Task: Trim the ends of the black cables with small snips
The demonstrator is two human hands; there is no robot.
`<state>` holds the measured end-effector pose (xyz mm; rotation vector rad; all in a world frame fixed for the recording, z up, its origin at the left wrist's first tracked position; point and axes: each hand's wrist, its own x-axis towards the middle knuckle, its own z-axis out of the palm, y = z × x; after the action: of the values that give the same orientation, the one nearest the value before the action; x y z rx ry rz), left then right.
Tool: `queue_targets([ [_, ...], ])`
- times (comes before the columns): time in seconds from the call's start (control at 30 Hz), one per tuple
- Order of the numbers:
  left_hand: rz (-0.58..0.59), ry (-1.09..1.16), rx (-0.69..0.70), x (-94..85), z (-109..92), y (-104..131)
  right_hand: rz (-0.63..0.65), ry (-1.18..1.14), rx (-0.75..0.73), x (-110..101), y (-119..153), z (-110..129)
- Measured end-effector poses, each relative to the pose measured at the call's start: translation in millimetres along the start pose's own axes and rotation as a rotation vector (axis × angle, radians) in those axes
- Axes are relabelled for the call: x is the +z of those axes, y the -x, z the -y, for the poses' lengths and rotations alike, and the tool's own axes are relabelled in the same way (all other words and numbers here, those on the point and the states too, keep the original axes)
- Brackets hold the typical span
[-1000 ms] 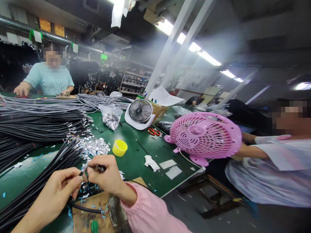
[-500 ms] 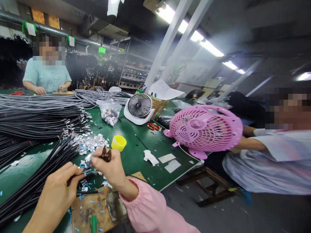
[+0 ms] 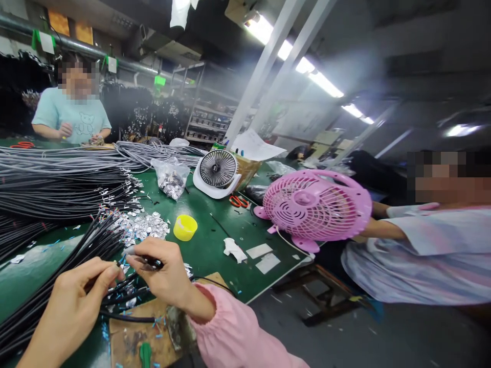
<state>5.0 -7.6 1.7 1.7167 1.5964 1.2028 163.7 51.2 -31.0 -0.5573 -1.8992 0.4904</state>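
Note:
My left hand [image 3: 82,294] is closed in a pinch on the end of a black cable, whose tip shows small between thumb and forefinger. My right hand [image 3: 166,266] is curled around a small dark pliers-like tool [image 3: 154,262], mostly hidden by the fingers. Its thumb and forefinger come close to the left fingertips. Beneath the hands lies a bundle of black cables [image 3: 82,250] with stripped, coloured wire ends. A pile of silver foil scraps [image 3: 143,225] sits just beyond. Below the right wrist is a worn wooden board [image 3: 130,337] with blue bits and a green-handled object [image 3: 145,353].
A yellow tape roll [image 3: 185,228], a bag of small parts [image 3: 171,179], orange-handled scissors [image 3: 239,201] and a white fan [image 3: 217,171] stand on the green table. A pink fan [image 3: 316,207] is at its right edge, near a seated person. Another person sits across.
Both hands have moved slightly left, and the right fingers have turned downward so less of the dark tool shows. The person across has raised one hand.

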Motion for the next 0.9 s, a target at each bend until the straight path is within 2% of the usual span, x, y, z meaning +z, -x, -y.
queue_targets([
  [0.13,0.053,0.015,0.004,2.4,7.2,3.4,0.008,0.008,-0.012,-1.7,-0.3,2.0],
  [0.27,-0.086,0.051,-0.049,6.8,10.1,9.9,0.012,0.024,-0.003,-1.4,1.8,1.5],
  [0.4,-0.187,0.107,-0.134,11.2,3.3,14.3,-0.008,-0.014,-0.021,1.1,5.1,-2.5],
  [0.53,-0.231,0.127,-0.141,14.9,1.7,16.5,-0.008,-0.046,0.133,1.9,1.3,3.4],
  [0.63,-0.250,0.171,-0.126,18.1,7.2,17.5,0.024,-0.188,0.337,1.1,-4.3,11.3],
  [0.7,-0.261,0.212,-0.118,19.5,10.8,17.1,0.051,-0.253,0.423,1.1,-5.4,13.1],
  [0.9,-0.297,0.299,-0.174,15.4,8.8,12.8,0.119,-0.107,0.209,4.5,2.9,6.1],
])
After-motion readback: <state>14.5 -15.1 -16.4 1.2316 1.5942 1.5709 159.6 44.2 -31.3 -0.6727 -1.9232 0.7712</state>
